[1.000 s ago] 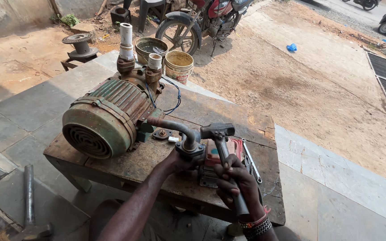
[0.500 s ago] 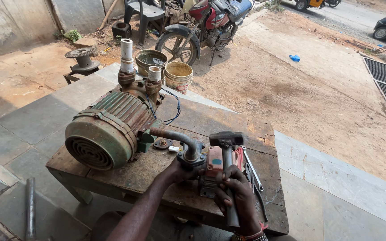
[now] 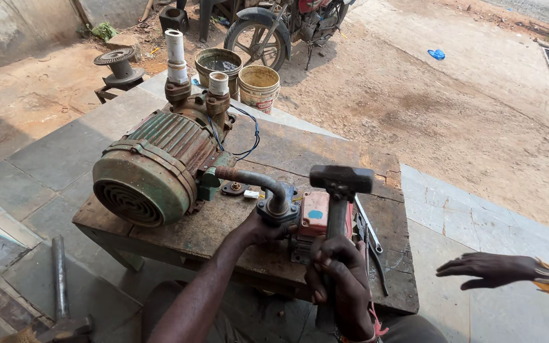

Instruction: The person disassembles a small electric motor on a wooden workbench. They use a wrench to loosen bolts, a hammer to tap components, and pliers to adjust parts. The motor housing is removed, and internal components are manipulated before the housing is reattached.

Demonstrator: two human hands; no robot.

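Observation:
My left hand (image 3: pixel 258 230) grips a round dark fitting (image 3: pixel 279 209) at the end of a bent rusty pipe (image 3: pixel 252 179), on the side of a small red pump (image 3: pixel 316 216). Around the handle of a hammer (image 3: pixel 341 180) my right hand (image 3: pixel 338 279) is closed; its dark head stands above the red pump. The pump lies near the front of a worn wooden table (image 3: pixel 312 152). Beside it on the left sits a big green electric motor pump (image 3: pixel 154 168) with two white pipe stubs on top.
Wrenches (image 3: pixel 371 238) lie on the table right of the pump. Another person's hand (image 3: pixel 484 270) reaches in from the right. Two buckets (image 3: pixel 258 86) and a motorcycle wheel (image 3: pixel 255 35) stand beyond the table. A metal bar (image 3: pixel 58 273) lies on the floor at left.
The hammer has risen and its head now sits higher over the red pump. Another person's hand has come into view at the right. My left hand stays on the fitting.

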